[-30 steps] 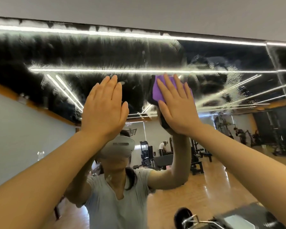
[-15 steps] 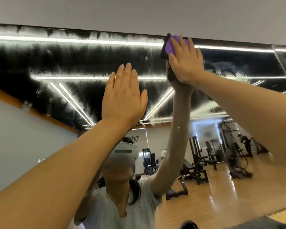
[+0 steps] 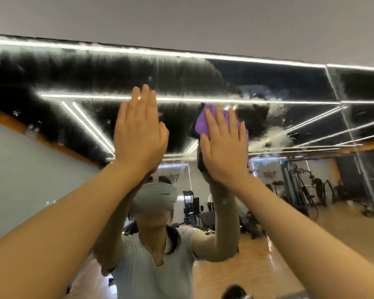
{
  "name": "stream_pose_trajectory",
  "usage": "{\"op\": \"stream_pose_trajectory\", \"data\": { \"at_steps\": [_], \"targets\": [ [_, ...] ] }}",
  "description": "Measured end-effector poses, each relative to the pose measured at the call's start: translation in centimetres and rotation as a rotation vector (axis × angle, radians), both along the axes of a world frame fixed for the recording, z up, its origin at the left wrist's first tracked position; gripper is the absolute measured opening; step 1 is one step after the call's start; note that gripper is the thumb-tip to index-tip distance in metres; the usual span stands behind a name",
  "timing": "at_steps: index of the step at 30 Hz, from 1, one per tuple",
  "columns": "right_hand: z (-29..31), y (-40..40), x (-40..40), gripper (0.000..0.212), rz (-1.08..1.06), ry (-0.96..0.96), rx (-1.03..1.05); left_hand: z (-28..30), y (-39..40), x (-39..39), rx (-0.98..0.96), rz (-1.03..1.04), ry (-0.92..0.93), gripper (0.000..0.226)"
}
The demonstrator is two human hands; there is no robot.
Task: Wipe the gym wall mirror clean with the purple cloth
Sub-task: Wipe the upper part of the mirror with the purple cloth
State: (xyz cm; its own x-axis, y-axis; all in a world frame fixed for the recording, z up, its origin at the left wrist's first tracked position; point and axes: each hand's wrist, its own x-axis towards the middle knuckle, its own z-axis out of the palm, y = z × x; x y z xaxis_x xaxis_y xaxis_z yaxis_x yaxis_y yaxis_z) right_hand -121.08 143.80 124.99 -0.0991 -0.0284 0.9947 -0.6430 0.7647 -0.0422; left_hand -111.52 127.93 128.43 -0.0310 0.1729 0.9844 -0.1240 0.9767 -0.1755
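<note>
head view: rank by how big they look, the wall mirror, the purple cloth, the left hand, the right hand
1. Wall mirror, by far the largest.
2. Left hand and right hand, flat with straight fingers: too alike to rank.
3. Purple cloth, mostly hidden under the right hand, so its full size is unsure.

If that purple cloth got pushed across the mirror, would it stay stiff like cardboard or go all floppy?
Probably floppy: the purple cloth bunches unevenly under the flat right hand instead of keeping a straight edge. It likely slides easily, since the mirror looks smooth and damp with smears. It seems light, as an open palm alone pins it there.
</note>
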Motion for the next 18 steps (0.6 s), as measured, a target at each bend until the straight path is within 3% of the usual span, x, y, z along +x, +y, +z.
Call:
{"op": "stream_pose_trajectory", "data": {
  "at_steps": [3,7,18],
  "targets": [
    [-0.6,1.4,-0.9,0.065,0.003,0.041,0.060,-0.5,3.6,-1.8,-0.062,-0.058,0.004,0.064],
    [1.4,2.8,-1.7,0.066,0.016,0.104,0.103,-0.2,5.8,-3.7,0.003,-0.090,0.002,0.059],
    [14.7,6.0,-3.5,0.057,-0.070,0.067,0.038,-0.9,5.6,-4.9,-0.020,-0.028,0.039,0.063]
  ]
}}
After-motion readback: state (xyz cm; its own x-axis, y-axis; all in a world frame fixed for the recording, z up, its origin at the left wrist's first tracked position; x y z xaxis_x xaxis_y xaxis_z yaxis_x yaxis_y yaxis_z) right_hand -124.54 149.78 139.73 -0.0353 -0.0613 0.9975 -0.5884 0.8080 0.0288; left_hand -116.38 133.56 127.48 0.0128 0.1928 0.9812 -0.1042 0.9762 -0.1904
